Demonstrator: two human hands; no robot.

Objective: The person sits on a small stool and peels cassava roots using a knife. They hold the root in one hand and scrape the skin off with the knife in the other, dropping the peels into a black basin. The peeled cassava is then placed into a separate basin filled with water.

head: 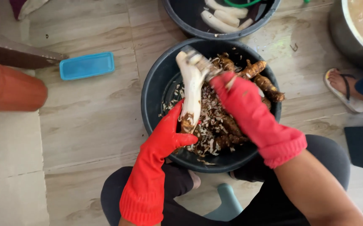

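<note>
Red-gloved left hand (171,134) grips the brown lower end of a half-peeled root (192,90), held upright over the dark basin (154,90). Right hand (236,94), also gloved, clenched on a peeler (200,62) at the root's white top. Peelings (213,121) and unpeeled roots (265,83) in basin. Farther: second basin (181,19) with peeled roots (223,16).

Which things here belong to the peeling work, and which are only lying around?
In use:
- left hand holding half-peeled root
- right hand with peeler
- dark basin of unpeeled roots and peelings
- far basin of peeled roots

Lying about:
- blue tray
- terracotta pot
- metal pot
</note>
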